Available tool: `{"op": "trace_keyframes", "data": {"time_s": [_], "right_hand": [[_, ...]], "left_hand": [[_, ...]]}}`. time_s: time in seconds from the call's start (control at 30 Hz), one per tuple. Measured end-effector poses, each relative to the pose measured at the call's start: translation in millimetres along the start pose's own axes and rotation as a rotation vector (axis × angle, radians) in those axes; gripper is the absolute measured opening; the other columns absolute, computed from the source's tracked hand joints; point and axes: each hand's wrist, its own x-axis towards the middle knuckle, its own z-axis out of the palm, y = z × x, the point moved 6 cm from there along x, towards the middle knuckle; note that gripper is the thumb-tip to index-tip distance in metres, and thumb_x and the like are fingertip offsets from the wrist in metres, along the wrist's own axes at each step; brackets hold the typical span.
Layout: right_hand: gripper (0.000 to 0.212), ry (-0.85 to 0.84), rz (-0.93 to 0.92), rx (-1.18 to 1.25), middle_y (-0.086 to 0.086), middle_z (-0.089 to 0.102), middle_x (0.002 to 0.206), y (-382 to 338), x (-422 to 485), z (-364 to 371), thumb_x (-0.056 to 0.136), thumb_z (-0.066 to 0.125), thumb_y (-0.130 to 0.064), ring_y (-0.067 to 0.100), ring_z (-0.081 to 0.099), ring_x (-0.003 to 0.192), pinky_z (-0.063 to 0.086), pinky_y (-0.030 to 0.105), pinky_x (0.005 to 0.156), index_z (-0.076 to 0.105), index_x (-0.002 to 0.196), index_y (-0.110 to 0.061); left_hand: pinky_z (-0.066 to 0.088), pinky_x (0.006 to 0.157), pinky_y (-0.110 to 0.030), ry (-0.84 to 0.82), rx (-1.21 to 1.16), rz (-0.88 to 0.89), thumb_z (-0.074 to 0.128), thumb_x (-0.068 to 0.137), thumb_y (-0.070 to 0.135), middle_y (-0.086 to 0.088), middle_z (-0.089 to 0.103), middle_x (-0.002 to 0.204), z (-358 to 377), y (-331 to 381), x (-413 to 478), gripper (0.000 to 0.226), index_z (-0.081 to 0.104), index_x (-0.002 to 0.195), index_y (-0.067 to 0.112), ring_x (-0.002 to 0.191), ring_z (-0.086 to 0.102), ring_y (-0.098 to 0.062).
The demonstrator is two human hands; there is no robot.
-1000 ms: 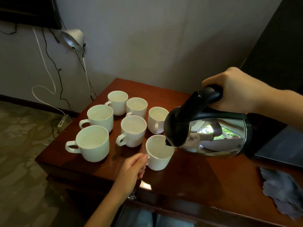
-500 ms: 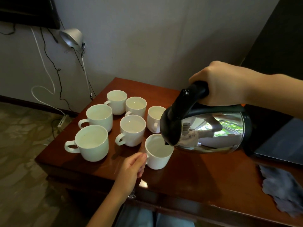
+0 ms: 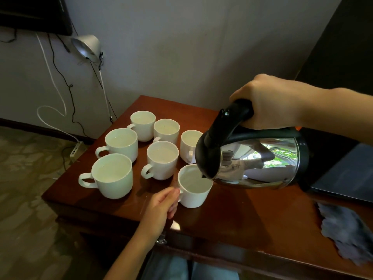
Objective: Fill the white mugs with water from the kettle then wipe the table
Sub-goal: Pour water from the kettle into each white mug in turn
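Observation:
Several white mugs stand on the left half of a dark red wooden table [image 3: 238, 215]. My right hand [image 3: 270, 102] grips the black handle of a shiny steel kettle [image 3: 260, 160], which is tipped far over to the left. Its black spout hangs over the rim of the nearest mug [image 3: 194, 187]. My left hand [image 3: 161, 205] pinches that mug's handle from the near side. The other mugs, such as the big front-left one [image 3: 112, 175] and the middle one [image 3: 162, 159], hold water. A grey cloth [image 3: 345, 231] lies on the table's right edge.
A dark flat laptop-like slab [image 3: 343, 174] lies behind the kettle at the right. A silver lamp [image 3: 86, 47] and dangling cables hang on the wall at the left. A power strip [image 3: 75, 150] rests on the patterned floor.
The kettle and my right hand have shifted slightly left and tilted further over the nearest mug. My left hand has stayed on the mug's handle.

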Motion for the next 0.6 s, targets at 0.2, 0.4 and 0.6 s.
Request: {"op": "trace_keyframes", "data": {"time_s": [0.2,0.4,0.6], "right_hand": [[0.019,0.007,0.021,-0.015,-0.008,0.051,0.058,0.8,0.9,0.8,0.070,0.062,-0.028,0.018,0.053,0.058,0.048,0.038,0.057,0.047,0.059,-0.031],[0.013,-0.001,-0.006,-0.029,-0.008,0.055,0.062,-0.9,3.1,0.4,0.073,0.064,-0.027,0.018,0.055,0.059,0.050,0.040,0.059,0.053,0.066,-0.029],[0.012,-0.009,-0.021,-0.049,-0.008,0.055,0.063,-3.8,5.3,0.5,0.074,0.063,-0.026,0.018,0.055,0.060,0.050,0.039,0.058,0.053,0.068,-0.029]], "left_hand": [[0.030,0.048,-0.016,0.003,-0.017,0.006,0.047,0.095,0.018,-0.001,0.031,0.053,0.1,-0.1,0.5,0.038,0.039,0.058,0.011,0.048,0.032,-0.011],[0.031,0.048,-0.016,0.003,-0.020,-0.005,0.044,0.096,0.016,-0.001,0.031,0.053,-0.2,-1.9,0.9,0.038,0.039,0.058,0.011,0.049,0.032,-0.012],[0.031,0.047,-0.015,-0.010,-0.044,0.012,0.054,0.091,0.024,0.000,0.032,0.052,0.0,-0.8,1.5,0.038,0.040,0.057,0.012,0.047,0.033,-0.011]]}}
